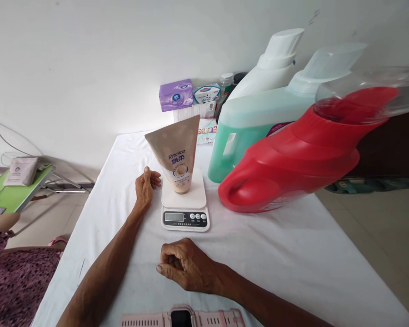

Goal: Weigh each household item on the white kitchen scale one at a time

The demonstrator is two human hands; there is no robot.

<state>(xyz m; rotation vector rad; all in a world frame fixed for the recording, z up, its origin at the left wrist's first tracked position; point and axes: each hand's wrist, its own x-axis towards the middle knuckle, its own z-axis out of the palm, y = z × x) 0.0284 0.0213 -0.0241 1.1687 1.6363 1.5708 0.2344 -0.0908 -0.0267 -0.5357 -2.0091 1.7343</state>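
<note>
A tan Rejoice squeeze tube [180, 156] stands upright, cap down, on the white plate of a kitchen scale [186, 220]. The scale's grey display [174, 217] shows no digits that I can read. Just left of the scale, my left hand [146, 186] rests on its side on the cloth, thumb raised and fingers loosely bent, holding nothing. In front of the scale lies my right hand [187, 265], its fingers curled in with nothing visible in them. Nearer me, a pink-strapped smartwatch [181, 316] is partly cut off by the lower edge.
Right of the scale stand a red detergent jug [293, 159], a green-filled jug [252, 118] and a white bottle [269, 72]. Purple tissue boxes [176, 95] are behind, on a white cloth [259, 254]. A person's patterned clothing [23, 281] and a green table [23, 190] are at left.
</note>
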